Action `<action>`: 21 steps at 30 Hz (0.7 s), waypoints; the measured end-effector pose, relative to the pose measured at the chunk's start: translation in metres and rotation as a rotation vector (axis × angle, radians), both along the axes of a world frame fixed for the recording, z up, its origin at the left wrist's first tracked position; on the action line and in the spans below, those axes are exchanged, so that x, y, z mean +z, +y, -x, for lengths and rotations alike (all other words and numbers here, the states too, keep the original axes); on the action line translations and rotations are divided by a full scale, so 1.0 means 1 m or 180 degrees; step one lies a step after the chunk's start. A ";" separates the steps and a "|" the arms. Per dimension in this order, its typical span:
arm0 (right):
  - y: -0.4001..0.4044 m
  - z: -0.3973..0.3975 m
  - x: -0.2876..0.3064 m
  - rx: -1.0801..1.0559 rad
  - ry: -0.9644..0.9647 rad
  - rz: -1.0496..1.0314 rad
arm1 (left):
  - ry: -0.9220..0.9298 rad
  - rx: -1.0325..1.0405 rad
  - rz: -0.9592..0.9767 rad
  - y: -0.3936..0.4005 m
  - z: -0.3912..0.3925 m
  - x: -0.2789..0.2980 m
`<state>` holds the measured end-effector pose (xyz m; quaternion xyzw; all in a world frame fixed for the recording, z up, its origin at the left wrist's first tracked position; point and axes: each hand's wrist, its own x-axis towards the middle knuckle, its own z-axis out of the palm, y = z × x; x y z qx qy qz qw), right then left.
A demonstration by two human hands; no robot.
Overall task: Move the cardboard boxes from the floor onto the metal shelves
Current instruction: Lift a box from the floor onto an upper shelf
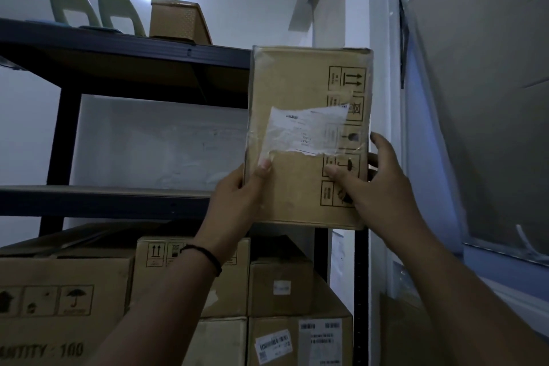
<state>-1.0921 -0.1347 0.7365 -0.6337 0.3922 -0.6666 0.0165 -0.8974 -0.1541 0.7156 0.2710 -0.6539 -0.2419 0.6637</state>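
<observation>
A flat cardboard box (297,89) with a torn white label and printed handling symbols is held upright in front of the right end of the dark metal shelves (113,202). My left hand (237,202) grips its lower left edge, thumb on the front face. My right hand (377,187) grips its lower right edge, thumb on the front and fingers round the side. The box's top reaches the level of the upper shelf board. Its bottom edge hangs just below the middle shelf board.
Several cardboard boxes (193,270) fill the shelf level below. On the top shelf (124,44) stand a small brown box (175,21) and two pale chair backs (74,9). A white panel (154,140) leans at the back of the middle shelf. A window frame (398,128) stands close on the right.
</observation>
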 end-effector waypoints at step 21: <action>-0.065 0.038 -0.017 -0.0472 0.0056 0.0156 | -0.0432 0.0029 0.0546 -0.076 0.027 0.008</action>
